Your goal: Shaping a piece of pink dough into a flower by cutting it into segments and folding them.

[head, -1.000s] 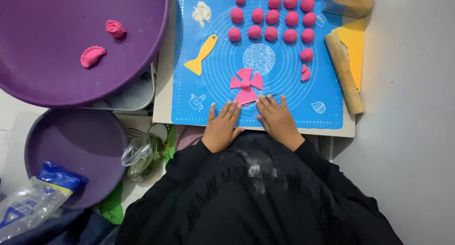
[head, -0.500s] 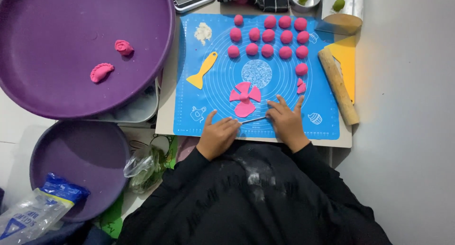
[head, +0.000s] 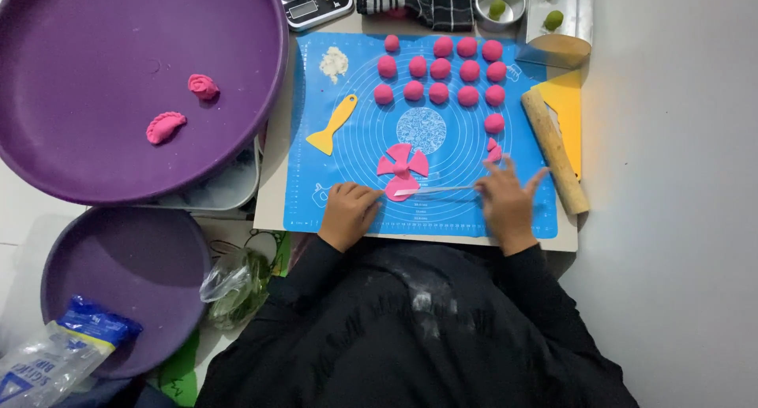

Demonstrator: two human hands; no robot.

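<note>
A flat pink dough piece (head: 402, 168) lay on the blue mat (head: 355, 195), near its front middle. It was cut into wedges that spread out like fan blades or flower petals, all meeting at a little center. A thin white stick (head: 436, 190) lay flat across the mat, just in front of the dough. Its left tip touched the lowest pink wedge. Its right end was under the fingers of the right hand (head: 505, 203). The left hand (head: 348, 213) rested on the mat, its fingertips near the stick's left tip.
</note>
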